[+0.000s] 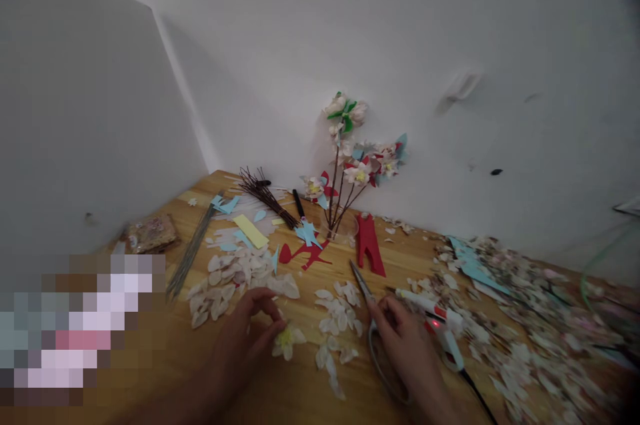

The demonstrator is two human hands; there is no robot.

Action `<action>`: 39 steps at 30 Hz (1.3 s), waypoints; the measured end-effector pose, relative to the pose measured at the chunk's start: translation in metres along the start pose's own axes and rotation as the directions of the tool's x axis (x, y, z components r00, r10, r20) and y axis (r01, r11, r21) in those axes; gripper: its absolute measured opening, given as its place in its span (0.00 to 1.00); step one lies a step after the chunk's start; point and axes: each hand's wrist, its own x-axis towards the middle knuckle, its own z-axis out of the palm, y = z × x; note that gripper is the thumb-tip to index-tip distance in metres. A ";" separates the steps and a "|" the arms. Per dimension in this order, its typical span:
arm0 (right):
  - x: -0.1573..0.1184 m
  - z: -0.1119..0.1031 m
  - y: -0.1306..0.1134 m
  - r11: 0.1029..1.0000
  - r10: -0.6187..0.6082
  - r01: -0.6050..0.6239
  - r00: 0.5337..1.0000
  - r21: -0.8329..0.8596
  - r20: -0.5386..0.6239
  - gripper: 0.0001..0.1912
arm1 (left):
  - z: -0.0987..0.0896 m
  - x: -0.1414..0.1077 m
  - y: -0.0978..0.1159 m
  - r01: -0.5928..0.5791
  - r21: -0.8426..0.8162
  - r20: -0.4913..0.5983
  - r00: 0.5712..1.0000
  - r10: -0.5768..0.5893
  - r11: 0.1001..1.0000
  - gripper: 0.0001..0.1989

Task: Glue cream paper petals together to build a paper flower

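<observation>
At the lower centre, my left hand (255, 328) has its thumb and forefinger pinched together at the edge of a small white flower with a yellow centre (287, 340). My right hand (399, 332) is curled over the handles of the grey scissors (364, 284), whose blades point up and left. Whether its fingers grip them is hard to tell. Loose white petals (335, 312) lie between the hands, and a bigger petal pile (240, 272) is beyond my left hand. Just right of my right hand lies a white glue gun (435, 310) with a red light.
Flowers on brown stems (345, 172) stand in a clear holder by the wall. Behind are brown twigs (267, 197), grey wires (195, 245), a yellow strip (251, 231), and red cut pieces (369, 245). Dried petals (520, 338) cover the right side of the wooden table (170, 325).
</observation>
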 end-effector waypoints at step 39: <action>-0.004 0.037 -0.027 0.792 -0.490 0.587 0.776 -0.169 0.398 0.19 | -0.006 -0.002 0.010 0.089 -0.105 0.064 0.994 -0.083 0.990 0.18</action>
